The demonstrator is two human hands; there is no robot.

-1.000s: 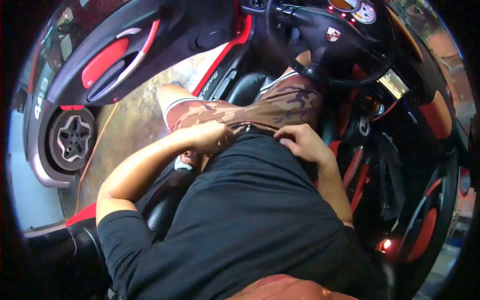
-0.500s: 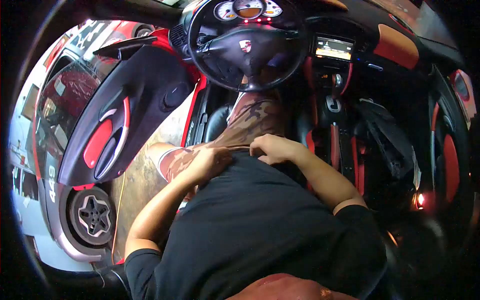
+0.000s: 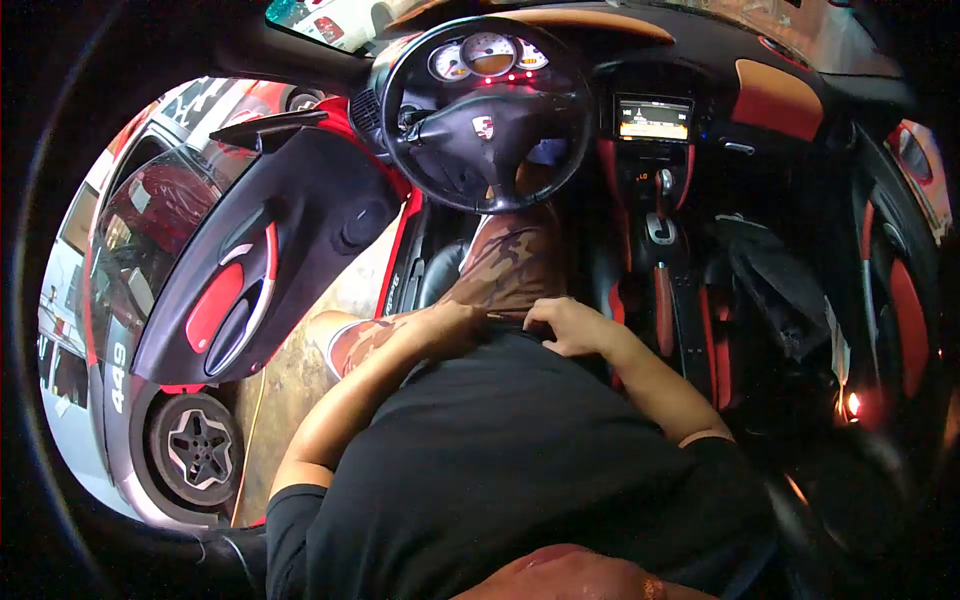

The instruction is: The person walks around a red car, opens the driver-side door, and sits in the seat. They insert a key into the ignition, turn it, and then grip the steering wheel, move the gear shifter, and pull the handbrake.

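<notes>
I sit in the driver's seat of a car, in a black T-shirt (image 3: 530, 440) and camouflage shorts (image 3: 508, 262). My left hand (image 3: 455, 328) is at the shirt's lower edge over the lap, fingers curled down and partly hidden. Just across from it, my right hand (image 3: 572, 325) has its fingers bent in a pinch at the same hem. A short stretch of the hem runs between the two hands. Ahead of them is the steering wheel (image 3: 487, 125), touched by neither hand.
The driver's door (image 3: 300, 230) stands open on the left, above a wooden-looking floor (image 3: 290, 410). A gear lever (image 3: 664, 185) and red handbrake (image 3: 663, 310) rise from the console. Dark cloth (image 3: 775, 285) lies on the passenger side. The dash screen (image 3: 654, 118) is lit.
The view has tilted, so the wheel and dash sit lower in the picture. My left hand has turned slightly, its back more upward. Both hands stay at the shirt hem.
</notes>
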